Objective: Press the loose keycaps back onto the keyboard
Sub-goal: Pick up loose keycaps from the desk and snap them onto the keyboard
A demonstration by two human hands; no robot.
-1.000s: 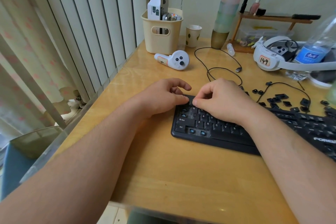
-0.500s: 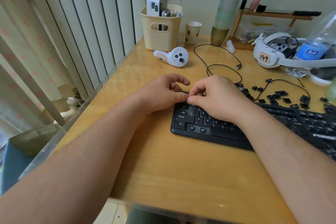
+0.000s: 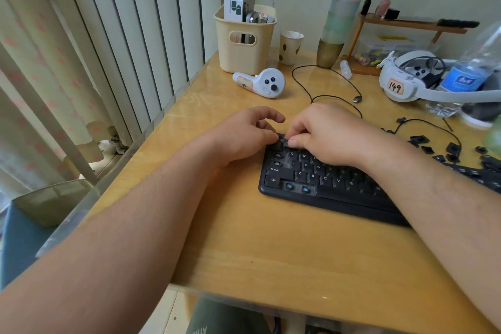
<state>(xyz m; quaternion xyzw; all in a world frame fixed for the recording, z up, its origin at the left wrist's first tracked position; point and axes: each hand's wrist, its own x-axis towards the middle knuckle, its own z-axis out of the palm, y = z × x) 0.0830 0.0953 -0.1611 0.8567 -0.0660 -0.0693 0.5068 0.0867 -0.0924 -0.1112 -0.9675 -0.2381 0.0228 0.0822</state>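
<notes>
The black keyboard [image 3: 329,187] lies on the wooden desk, its right half running out of view. Several bare key sockets with blue stems [image 3: 289,186] show along its left and bottom rows. My right hand [image 3: 329,133] hovers over the top-left corner, thumb and forefinger pinching a small black keycap [image 3: 284,140] down against the top row. My left hand [image 3: 244,136] rests beside that corner with its thumb tip against the keyboard's edge, fingers loosely curled and holding nothing. Several loose keycaps [image 3: 451,148] lie scattered on the desk behind the keyboard's right part.
Behind the hands lie a white controller [image 3: 264,83], a black USB cable [image 3: 336,95] and a beige bin [image 3: 245,40]. At the back right stand a white headset [image 3: 401,81], a water bottle [image 3: 466,73] and a wooden shelf [image 3: 406,26]. Vertical blinds line the desk's left edge.
The view has shifted a little. Both hands stay at the keyboard's top-left corner; my right thumb and forefinger have closed tighter on the keycap there, next to my left thumb.
</notes>
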